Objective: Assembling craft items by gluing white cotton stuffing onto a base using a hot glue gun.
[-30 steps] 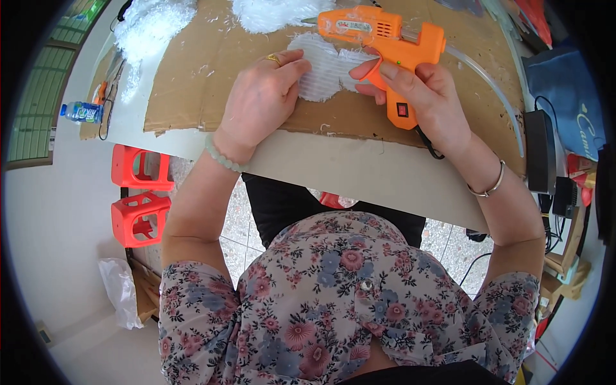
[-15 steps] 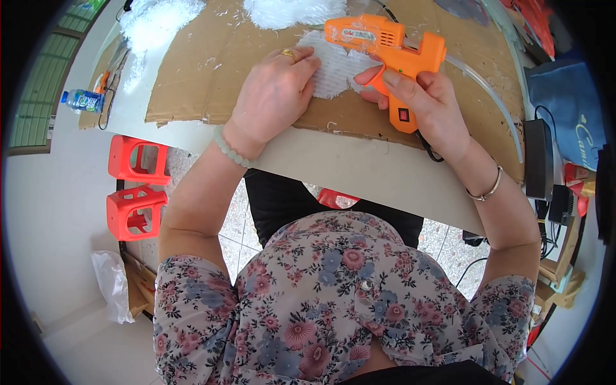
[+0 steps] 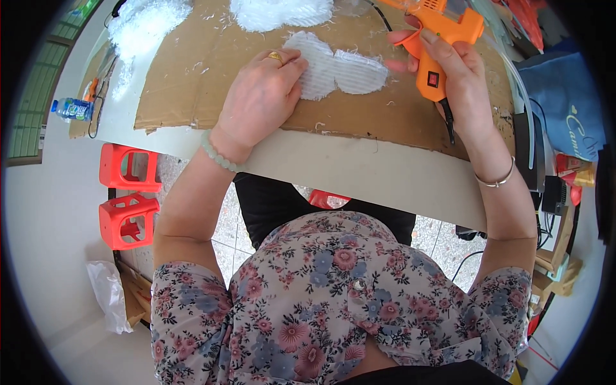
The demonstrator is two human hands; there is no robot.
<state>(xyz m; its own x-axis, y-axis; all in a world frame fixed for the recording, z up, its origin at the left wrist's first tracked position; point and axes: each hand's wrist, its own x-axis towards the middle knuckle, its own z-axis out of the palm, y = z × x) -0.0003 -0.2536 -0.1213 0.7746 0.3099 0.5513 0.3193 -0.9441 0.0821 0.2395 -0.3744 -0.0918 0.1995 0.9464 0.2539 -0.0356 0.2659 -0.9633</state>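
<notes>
My right hand (image 3: pixel 465 83) is wrapped round the handle of an orange hot glue gun (image 3: pixel 431 59), raised above the right part of the cardboard. A clear glue stick trails from the back of the gun, and its nozzle lies beyond the top of the picture. Nearer the middle, a white ribbed, sole-shaped fabric piece (image 3: pixel 359 72), narrow at the waist, lies flat on the brown cardboard (image 3: pixel 212 77). The curled fingers of my left hand (image 3: pixel 260 96) grip its left edge; their tips are partly hidden.
Another white ribbed piece (image 3: pixel 282 14) and a heap of white fluffy material (image 3: pixel 144 29) lie farther back. A bottle (image 3: pixel 72 109) is at the left table edge, above two red stools (image 3: pixel 128 168). A blue bag (image 3: pixel 564 102) and black box (image 3: pixel 531 151) stand at right.
My right hand has carried the glue gun to the right and farther back, away from the white piece, uncovering its right half. My left hand keeps its place on the piece.
</notes>
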